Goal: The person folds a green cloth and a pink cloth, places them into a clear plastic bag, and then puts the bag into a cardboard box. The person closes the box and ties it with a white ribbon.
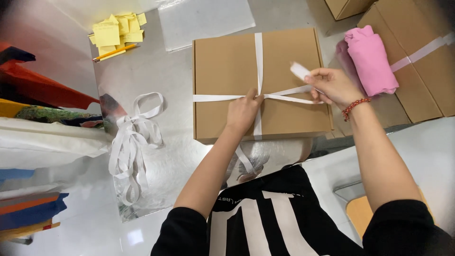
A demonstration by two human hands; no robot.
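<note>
A flat brown cardboard box (227,66) lies on a shiny metal table (156,71). A white ribbon (259,52) crosses its lid lengthwise and sideways. My left hand (242,112) presses down on the ribbon where the two bands cross, fingers closed over it. My right hand (332,86) is at the box's right edge, pinching the ribbon's loose end and holding it taut above the lid. A red bead bracelet (354,107) circles my right wrist.
A bundle of loose white ribbons (130,142) lies left of the box. Yellow paper slips and a pencil (116,29) sit at the back left. A rolled pink cloth (372,59) rests on more cardboard boxes (422,71) to the right. Folded coloured fabric (33,90) is stacked at left.
</note>
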